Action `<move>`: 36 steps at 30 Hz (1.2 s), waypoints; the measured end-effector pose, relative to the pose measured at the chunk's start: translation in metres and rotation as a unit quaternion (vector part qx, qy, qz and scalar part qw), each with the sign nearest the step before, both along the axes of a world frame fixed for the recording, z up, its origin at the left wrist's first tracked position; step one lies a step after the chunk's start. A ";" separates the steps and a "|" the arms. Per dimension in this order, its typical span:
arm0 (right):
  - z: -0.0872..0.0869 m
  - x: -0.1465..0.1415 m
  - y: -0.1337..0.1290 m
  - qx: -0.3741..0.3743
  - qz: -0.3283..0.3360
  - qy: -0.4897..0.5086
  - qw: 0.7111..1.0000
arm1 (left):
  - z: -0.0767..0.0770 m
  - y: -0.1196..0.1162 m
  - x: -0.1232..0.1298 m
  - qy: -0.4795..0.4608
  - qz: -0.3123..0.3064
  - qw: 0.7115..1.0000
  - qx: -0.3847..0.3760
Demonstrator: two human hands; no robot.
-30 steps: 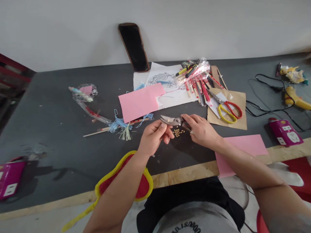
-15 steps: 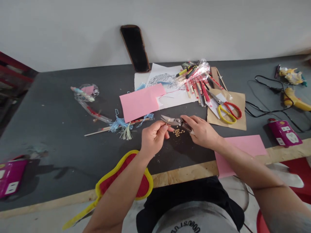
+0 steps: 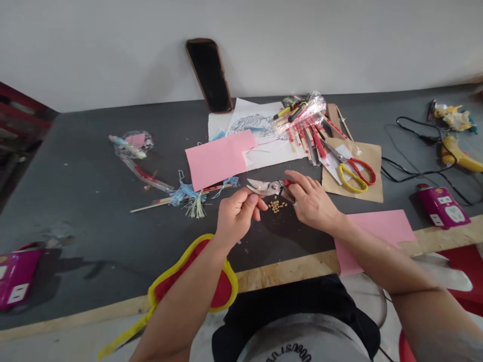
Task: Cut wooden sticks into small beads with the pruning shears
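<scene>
My right hand [image 3: 313, 199] is wrapped round the red handles of pruning shears [image 3: 268, 187], whose blades point left. The blade tips are at the fingers of my left hand [image 3: 238, 210]. That hand is closed in a pinch, and what it holds is too small to make out. Below the shears several small tan pieces [image 3: 276, 205] lie in a pile on the dark table [image 3: 94, 201]. Left of my left hand lie blue and pale tassels [image 3: 186, 196] with thin wooden sticks.
Pink paper [image 3: 215, 158], a dragon drawing [image 3: 269, 118], wrapped sticks [image 3: 307, 130] and red-yellow scissors [image 3: 354, 173] lie behind my hands. A phone [image 3: 209, 75] leans on the wall. A red-yellow padded piece [image 3: 222, 289] is under my left forearm. Purple boxes [image 3: 443, 206] stand at both sides.
The fingers of my right hand have lifted and loosened a little, showing more of the shears' red handle. The shears and my left hand have shifted slightly left.
</scene>
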State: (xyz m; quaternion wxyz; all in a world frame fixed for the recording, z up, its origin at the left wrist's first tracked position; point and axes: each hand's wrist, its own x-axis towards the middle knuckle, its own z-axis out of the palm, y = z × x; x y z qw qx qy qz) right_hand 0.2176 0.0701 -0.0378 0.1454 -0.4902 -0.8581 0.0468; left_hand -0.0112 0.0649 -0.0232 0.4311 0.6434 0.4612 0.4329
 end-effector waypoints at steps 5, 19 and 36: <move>0.001 0.001 0.000 0.006 0.006 -0.013 1.000 | 0.000 0.001 -0.001 0.022 -0.014 1.000 0.000; -0.003 0.003 0.002 -0.013 0.010 0.039 0.999 | -0.002 0.002 -0.002 -0.011 -0.040 0.999 -0.035; -0.006 -0.004 -0.001 -0.059 -0.015 0.016 0.998 | -0.005 0.002 0.002 -0.060 -0.023 0.992 -0.111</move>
